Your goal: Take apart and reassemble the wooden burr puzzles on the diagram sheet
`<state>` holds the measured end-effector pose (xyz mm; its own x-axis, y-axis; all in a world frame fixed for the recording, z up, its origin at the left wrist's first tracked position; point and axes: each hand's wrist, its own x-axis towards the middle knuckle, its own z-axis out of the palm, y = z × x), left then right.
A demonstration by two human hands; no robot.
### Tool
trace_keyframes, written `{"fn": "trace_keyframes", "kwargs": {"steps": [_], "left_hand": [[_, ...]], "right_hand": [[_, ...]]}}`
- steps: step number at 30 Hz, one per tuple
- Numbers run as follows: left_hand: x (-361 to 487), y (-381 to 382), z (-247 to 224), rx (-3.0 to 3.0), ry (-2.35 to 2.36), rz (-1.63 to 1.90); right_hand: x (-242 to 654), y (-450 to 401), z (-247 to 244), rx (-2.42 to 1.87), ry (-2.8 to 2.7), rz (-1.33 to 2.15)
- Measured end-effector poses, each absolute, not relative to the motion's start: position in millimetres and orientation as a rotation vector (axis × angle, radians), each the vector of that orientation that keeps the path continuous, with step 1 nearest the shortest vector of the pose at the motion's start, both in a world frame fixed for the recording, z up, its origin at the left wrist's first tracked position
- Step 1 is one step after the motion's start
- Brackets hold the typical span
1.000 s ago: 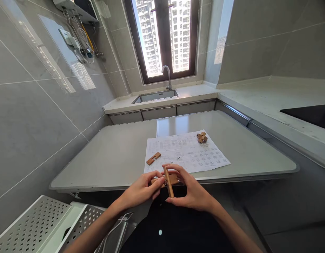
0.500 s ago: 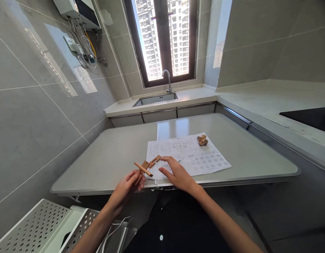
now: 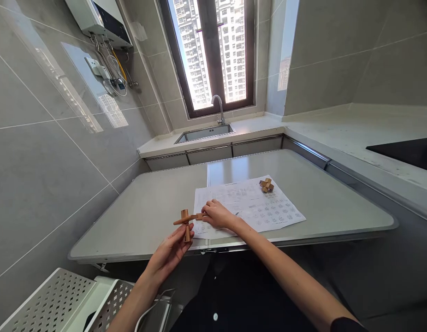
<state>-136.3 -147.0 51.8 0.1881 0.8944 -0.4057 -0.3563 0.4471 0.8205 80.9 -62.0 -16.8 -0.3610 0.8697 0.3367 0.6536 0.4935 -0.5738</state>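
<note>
Wooden cross [image 3: 185, 220] near front table edge [image 3: 286, 240]

right hand [image 3: 218, 216] gone from crossed wooden pieces [image 3: 185, 220] to the paper [image 3: 244, 203], fingers now curled over one end of notched wooden piece [image 3: 199, 216], left hand [image 3: 170, 253] now alone holding the crossed pieces, shifted leftward, cross turned in its grip
</note>
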Motion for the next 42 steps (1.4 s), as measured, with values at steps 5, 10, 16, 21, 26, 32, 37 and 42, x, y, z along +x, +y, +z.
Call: {"fn": "trace_keyframes", "kwargs": {"steps": [5,10,16,21,26,32,37,42], "left_hand": [[-129.1,-149.3,54.5,0.676,0.995,0.94],[-125.8,-147.4,54.7,0.7,1.035,0.965],[-122.3,-147.7,54.1,0.739,1.014,0.928],[-113.5,-150.8,58.1,0.786,0.986,0.864],[-110.2,-149.6,60.5,0.813,0.979,0.848],[-106.6,-150.3,65.0,0.822,1.023,0.831],[-103.8,-150.7,66.1,0.884,1.036,0.821],[-103.9,-148.9,64.3,0.896,1.035,0.827]], "right_hand": [[87.7,-72.2,-10.5,-1.24,-1.89,0.571],[105.7,-100.5,6.8,-1.156,-1.51,0.771],[120.9,-144.4,35.9,-0.849,-1.237,1.155],[112.8,-162.2,48.1,-0.575,-1.083,1.411],[97.3,-165.1,50.7,-0.461,-1.042,1.452],[86.0,-168.6,44.1,-0.537,-0.986,1.346],[81.8,-172.0,41.1,-0.533,-1.021,1.299],[81.8,-170.2,37.8,-0.558,-0.967,1.332]]}}
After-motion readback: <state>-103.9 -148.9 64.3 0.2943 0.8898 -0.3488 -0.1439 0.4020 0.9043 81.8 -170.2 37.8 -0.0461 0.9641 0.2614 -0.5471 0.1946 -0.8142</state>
